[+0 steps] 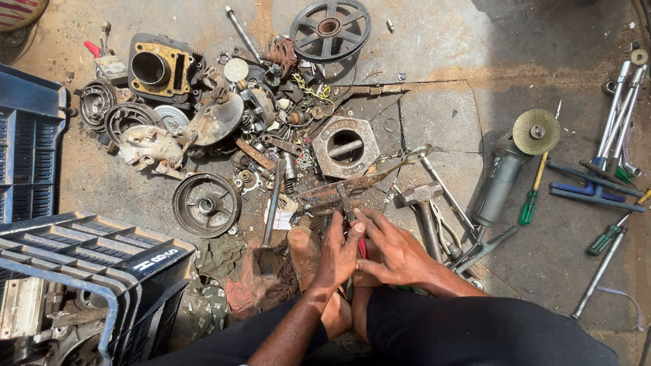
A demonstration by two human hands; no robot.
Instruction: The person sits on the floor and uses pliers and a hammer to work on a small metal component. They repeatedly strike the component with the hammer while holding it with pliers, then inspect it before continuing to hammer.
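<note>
I squat over a dusty stone floor. My left hand [337, 254] and my right hand [392, 252] are pressed together around red-handled pliers [352, 218], whose jaws point away from me at a long rusty metal bar [363, 178] lying across the ground. My bare feet [308, 257] show just under my hands. A hammer [422, 203] lies right beside my right hand.
A heap of greasy engine parts spreads at the upper left: a cylinder block [159, 68], a brake drum [205, 203], a spoked pulley [330, 28]. An angle grinder [512, 159], screwdrivers [532, 196] and wrenches [614, 115] lie to the right. Blue plastic crates [81, 271] stand on the left.
</note>
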